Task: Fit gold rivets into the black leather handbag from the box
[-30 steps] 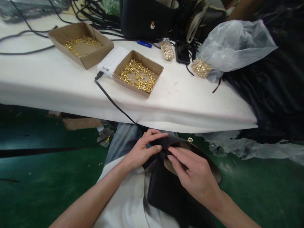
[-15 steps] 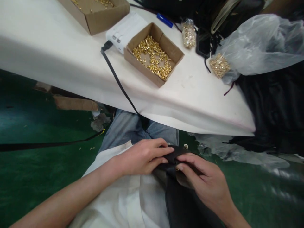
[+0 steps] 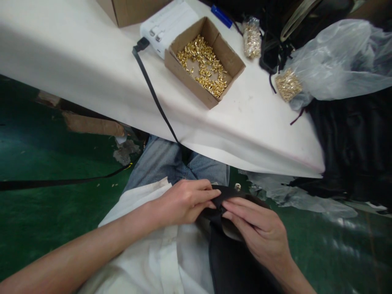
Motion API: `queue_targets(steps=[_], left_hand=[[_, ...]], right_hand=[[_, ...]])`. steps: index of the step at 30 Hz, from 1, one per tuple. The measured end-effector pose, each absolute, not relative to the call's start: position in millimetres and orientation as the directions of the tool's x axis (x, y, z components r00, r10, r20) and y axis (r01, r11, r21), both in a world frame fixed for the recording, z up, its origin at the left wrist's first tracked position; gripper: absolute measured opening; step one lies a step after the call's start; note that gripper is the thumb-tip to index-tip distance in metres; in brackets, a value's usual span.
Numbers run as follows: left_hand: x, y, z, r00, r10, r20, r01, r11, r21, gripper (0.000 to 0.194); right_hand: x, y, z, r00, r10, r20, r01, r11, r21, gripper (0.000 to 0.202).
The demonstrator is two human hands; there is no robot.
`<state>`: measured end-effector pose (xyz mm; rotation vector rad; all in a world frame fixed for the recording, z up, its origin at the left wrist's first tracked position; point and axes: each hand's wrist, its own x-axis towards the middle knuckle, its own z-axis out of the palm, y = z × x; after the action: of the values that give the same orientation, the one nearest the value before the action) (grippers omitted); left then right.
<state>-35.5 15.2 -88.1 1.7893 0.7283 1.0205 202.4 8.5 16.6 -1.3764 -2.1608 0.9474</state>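
Observation:
A smooth black piece of material (image 3: 241, 261), which could be fabric or leather, lies across my lap. My left hand (image 3: 186, 200) is closed on its folded upper part, with thumb and fingers gripping the edge. Just to the right, my right hand (image 3: 260, 222) pinches the same part, fingertips close to the left ones. Whatever small thing may be between the right fingertips is hidden. A small shiny metal piece (image 3: 237, 187) shows at the far edge of the black material, beyond the right fingers.
On the white-covered table (image 3: 257, 118) stands a cardboard box (image 3: 190, 83) of small gold metal pieces. Around it are a white power bank (image 3: 168, 24) with a black cable (image 3: 153, 92), a blue pen (image 3: 221, 16), a second box (image 3: 134, 10) and clear plastic bags (image 3: 339, 61).
My right fingertips have moved slightly left, closer to my left hand. A small gold piece seen at the right thumb earlier is now out of sight. The view has shifted a little.

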Motion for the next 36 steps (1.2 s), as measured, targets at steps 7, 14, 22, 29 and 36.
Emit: queue_targets(steps=[7, 14, 22, 29, 36], left_hand=[[-31, 8, -91, 0.407, 0.790, 0.459, 0.143, -0.551, 0.822, 0.036], [-18, 6, -90, 0.331, 0.825, 0.459, 0.131, -0.521, 0.843, 0.022], [-16, 6, -92, 0.310, 0.863, 0.398, 0.081, -0.441, 0.894, 0.015], [-16, 12, -83, 0.374, 0.892, 0.255, 0.026, -0.285, 0.958, 0.011], [-36, 20, -60, 0.478, 0.860, 0.179, -0.056, -0.174, 0.983, 0.021]], right_hand=[[199, 5, 16, -0.458, 0.888, -0.044, 0.605, 0.275, -0.747, 0.035], [207, -3, 9, -0.486, 0.867, 0.109, 0.694, 0.458, -0.556, 0.032], [197, 3, 10, -0.551, 0.821, 0.148, 0.672, 0.542, -0.504, 0.023], [202, 0, 15, -0.524, 0.846, 0.101, 0.717, 0.502, -0.485, 0.020], [194, 2, 31, -0.494, 0.869, 0.038, 0.696, 0.421, -0.581, 0.020]])
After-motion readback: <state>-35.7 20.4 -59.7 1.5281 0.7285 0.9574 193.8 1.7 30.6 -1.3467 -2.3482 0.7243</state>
